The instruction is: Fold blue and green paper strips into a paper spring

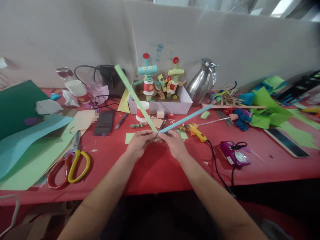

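Note:
My left hand (pixel 142 141) pinches the lower end of a light green paper strip (pixel 135 96), which slants up to the left. In my right hand (pixel 173 140) is the near end of a light blue paper strip (pixel 187 118), slanting up to the right. The two strips meet in a V between my fingertips; my fingers hide how they join. Just beyond my hands are a red and white paper cup (pixel 143 112), a small folded paper spring (pixel 136 126) and a yellow glue gun (pixel 198 132).
Behind stands a white box (pixel 160 108) with paper-cup figures, beside a steel jug (pixel 203 81). Large scissors (pixel 68 166) and coloured paper sheets (pixel 32 146) lie left. To the right are a purple power box (pixel 233 153), a phone (pixel 286 142) and green paper (pixel 268 108).

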Motion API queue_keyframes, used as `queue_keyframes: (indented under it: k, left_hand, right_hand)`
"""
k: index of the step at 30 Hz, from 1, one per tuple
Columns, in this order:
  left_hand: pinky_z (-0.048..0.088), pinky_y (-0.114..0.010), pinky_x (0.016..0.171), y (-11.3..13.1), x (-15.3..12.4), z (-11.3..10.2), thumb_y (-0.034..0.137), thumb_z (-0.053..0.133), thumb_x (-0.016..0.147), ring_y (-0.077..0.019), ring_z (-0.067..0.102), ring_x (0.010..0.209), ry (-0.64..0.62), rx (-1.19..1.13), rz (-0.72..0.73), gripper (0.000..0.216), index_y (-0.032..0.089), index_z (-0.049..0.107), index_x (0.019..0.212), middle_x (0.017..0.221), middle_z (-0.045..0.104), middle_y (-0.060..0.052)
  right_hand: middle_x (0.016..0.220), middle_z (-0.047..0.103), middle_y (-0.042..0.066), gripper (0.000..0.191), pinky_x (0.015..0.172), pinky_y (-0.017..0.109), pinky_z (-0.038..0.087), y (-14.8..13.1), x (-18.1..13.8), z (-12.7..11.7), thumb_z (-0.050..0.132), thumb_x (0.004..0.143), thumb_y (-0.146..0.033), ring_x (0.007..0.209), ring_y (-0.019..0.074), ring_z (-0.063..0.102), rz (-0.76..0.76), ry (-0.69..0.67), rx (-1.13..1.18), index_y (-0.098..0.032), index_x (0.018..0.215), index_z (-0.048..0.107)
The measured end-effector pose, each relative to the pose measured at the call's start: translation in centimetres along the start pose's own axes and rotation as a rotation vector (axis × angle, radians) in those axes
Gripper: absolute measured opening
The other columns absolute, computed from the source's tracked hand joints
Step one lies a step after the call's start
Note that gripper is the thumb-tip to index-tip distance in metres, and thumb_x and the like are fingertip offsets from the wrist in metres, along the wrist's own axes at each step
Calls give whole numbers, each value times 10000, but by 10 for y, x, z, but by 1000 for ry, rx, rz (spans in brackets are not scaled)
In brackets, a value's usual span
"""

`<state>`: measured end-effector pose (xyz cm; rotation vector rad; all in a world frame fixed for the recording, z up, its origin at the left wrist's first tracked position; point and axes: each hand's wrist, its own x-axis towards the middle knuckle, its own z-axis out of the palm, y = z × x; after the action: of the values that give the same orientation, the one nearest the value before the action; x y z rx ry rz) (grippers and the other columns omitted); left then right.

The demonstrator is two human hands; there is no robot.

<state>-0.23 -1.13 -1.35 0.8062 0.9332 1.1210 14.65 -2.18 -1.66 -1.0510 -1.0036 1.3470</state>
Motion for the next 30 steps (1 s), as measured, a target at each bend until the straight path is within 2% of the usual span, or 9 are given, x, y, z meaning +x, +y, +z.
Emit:
queue_keyframes:
  k: [7,12,18,25,30]
  left_hand:
    - [504,-242,697,2,-2,2,239,840,586,-109,629,648,-31,-23,-34,216,133,732,739,725,706,-38]
    - [496,-216,642,0,-1,2,244,853,562,-92,607,588,7,-19,8,231,119,721,705,648,679,-26]
    - [517,-232,649,-5,2,-1,219,867,520,-107,627,583,37,-74,-2,230,143,702,661,621,671,-9]
    - [525,-248,757,-2,-1,2,221,831,600,-126,657,721,-67,18,-9,255,130,758,827,799,733,-57]
    - [528,-260,762,0,-1,2,169,826,573,-132,662,696,-39,0,-23,245,121,762,805,765,735,-60]
  right_hand:
    - [570,659,3,171,588,279,482,-1,0,2,762,604,-313,554,124,587,48,51,21,-172,653,679]
    - [566,659,1,184,602,264,476,-2,-1,3,776,583,-297,543,108,583,102,31,65,-158,639,671]
    - [582,668,11,177,599,247,468,-4,-1,4,775,579,-283,543,97,578,149,17,109,-151,622,665]
    - [528,636,-6,167,573,256,468,-3,0,3,769,559,-265,516,102,566,119,113,89,-158,585,643]
    - [546,648,4,158,566,245,470,-3,1,2,760,564,-266,517,95,566,154,96,114,-153,581,651]
